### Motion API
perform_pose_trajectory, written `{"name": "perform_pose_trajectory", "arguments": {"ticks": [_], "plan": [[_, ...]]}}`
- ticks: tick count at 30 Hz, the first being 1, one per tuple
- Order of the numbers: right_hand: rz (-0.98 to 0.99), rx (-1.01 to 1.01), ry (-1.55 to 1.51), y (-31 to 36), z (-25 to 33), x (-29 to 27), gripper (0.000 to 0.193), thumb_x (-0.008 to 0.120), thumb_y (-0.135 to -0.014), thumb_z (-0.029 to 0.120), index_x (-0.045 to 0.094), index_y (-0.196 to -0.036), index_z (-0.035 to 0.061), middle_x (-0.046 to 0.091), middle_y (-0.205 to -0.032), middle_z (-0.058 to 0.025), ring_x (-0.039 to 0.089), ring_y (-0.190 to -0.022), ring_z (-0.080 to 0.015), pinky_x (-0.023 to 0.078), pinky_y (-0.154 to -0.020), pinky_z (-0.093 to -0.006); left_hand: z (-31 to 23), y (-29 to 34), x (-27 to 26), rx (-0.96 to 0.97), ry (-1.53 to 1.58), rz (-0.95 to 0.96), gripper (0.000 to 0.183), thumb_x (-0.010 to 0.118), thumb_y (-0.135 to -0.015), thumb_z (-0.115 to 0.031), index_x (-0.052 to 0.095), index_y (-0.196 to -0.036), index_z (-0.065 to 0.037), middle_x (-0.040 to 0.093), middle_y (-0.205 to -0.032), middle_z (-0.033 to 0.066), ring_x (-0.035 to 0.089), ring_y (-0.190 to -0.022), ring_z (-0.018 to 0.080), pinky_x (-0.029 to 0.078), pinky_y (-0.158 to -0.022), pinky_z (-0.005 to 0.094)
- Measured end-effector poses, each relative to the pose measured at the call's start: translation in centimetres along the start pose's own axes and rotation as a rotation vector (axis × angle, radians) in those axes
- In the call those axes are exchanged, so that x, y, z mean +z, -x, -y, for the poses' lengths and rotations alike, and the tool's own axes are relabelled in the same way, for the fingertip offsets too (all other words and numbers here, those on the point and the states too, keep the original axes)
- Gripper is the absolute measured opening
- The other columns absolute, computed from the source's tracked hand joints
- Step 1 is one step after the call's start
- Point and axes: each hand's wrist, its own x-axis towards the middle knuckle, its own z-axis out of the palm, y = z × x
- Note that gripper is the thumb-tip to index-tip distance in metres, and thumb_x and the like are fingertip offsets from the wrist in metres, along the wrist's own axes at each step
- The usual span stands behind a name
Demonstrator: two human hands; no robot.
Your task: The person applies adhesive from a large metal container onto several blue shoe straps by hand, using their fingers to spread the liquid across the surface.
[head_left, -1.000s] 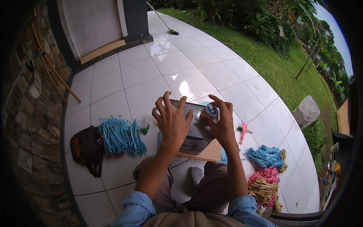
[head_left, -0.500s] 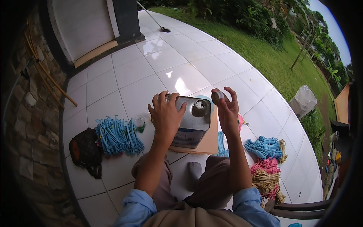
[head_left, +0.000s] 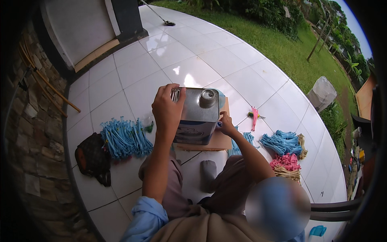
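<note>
A rectangular metal can (head_left: pixel 197 105) with a blue and white label stands on a brown board (head_left: pixel 224 144), tilted slightly. My left hand (head_left: pixel 167 105) is closed around the handle at the left of its top, thumb on the near side. The round spout (head_left: pixel 207 97) rises from the top's right corner, with no cap visible on it. My right hand (head_left: pixel 227 124) is low beside the can's right side, its fingers curled close to the wall. A small bluish-white spot shows at the fingertips; whether it is a cap or the label I cannot tell.
Bundles of light blue strands (head_left: pixel 125 138) lie left, beside a dark brown bag (head_left: pixel 93 156). More blue bundles (head_left: pixel 283 143) and pink ones (head_left: pixel 285 162) lie right. A pink strand bundle with a small tool (head_left: pixel 254 116) lies on the tiles. A broom (head_left: pixel 169 23) is farther off.
My right hand has come down from above the can, where it held a round cap, to the can's right side. My left hand has closed on the handle.
</note>
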Motion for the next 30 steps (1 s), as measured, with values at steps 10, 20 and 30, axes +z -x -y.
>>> {"name": "perform_pose_trajectory", "arguments": {"ticks": [10, 20, 30], "plan": [[0.240, -0.145, -0.349, 2.0, 10.9, -9.6, 0.128, 0.086, -0.054, 0.029, -0.006, -0.142, 0.0165, 0.017, -0.143, -0.0230, 0.019, -0.133, -0.0397, 0.022, -0.108, -0.0499, 4.3, 1.0, -1.7, -0.132, 0.626, -0.228, 0.037, 0.048, -0.094, -0.031, 0.047, -0.119, -0.003, 0.049, -0.122, 0.0124, 0.045, -0.118, 0.0237, 0.032, -0.102, 0.0375], [-0.001, -0.380, -0.607, 1.3, 16.0, -6.6, 0.145, 0.088, -0.050, 0.025, -0.028, -0.137, 0.0132, 0.020, -0.141, -0.0203, 0.023, -0.132, -0.0345, 0.020, -0.109, -0.0475, 4.2, 3.2, 0.0, -0.289, 0.544, -0.109, 0.050, 0.048, -0.091, -0.044, 0.045, -0.119, -0.002, 0.051, -0.119, 0.0179, 0.047, -0.115, 0.0289, 0.034, -0.098, 0.0366], [-0.267, -0.342, -0.850, 1.0, 22.6, -6.3, 0.137, 0.085, -0.049, 0.015, -0.017, -0.141, 0.0189, 0.032, -0.131, -0.0194, 0.038, -0.122, -0.0329, 0.032, -0.103, -0.0454, 3.5, 0.5, -3.3, -0.185, 0.644, -0.206, 0.054, 0.053, -0.089, -0.039, 0.037, -0.128, -0.005, 0.049, -0.123, 0.0178, 0.051, -0.111, 0.0264, 0.040, -0.093, 0.0360]]}}
